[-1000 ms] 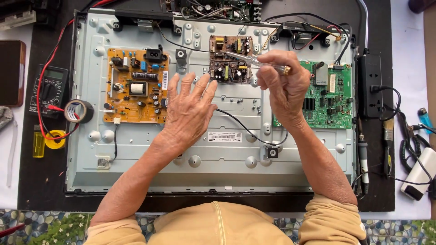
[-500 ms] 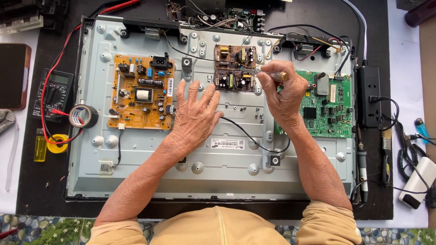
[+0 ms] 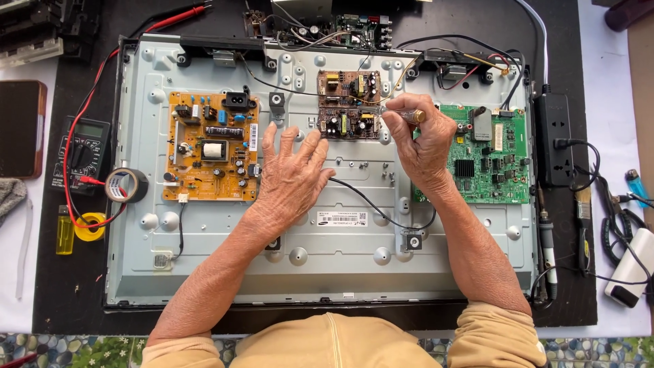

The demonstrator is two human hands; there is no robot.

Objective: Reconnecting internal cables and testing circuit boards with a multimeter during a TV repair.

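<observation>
- Two small brown circuit boards [image 3: 349, 104], stacked one above the other at the top centre of the grey metal back panel [image 3: 204, 238]; tip of a slim screwdriver [image 3: 402, 113] resting at the right edge of the lower one.
- Right hand [image 3: 426, 140]: grip closed around the screwdriver, clear shaft out to the left, amber end poking from the fist.
- Left hand [image 3: 294, 178]: flat on the panel just below and left of the brown boards, fingers spread, holding nothing.
- Changed over the last second: tool brought down from a raised position above the boards to contact level; left hand barely shifted, seemingly steadying the panel. Likely meaning: work on the lower board now engaged rather than approached.
- Black cable [image 3: 368, 204] running from under the left hand across the panel to a small connector [image 3: 413, 241] lower right, close beneath the right wrist.
- Loose screws [image 3: 361, 165] scattered on the panel between the hands, easy to knock.
- Orange power board [image 3: 211, 146] left of the left hand; green main board [image 3: 487, 153] right of the right hand, partly hidden by it.
- On the dark worktop [image 3: 48, 286]: multimeter [image 3: 80, 153] with red leads, tape roll [image 3: 127, 185], yellow lighter [image 3: 65, 232] at left; black power strip [image 3: 555, 140], brush [image 3: 583, 211], blue lighter [image 3: 637, 187] at right.
- More boards and wires [image 3: 320, 24] crowding the top edge.
</observation>
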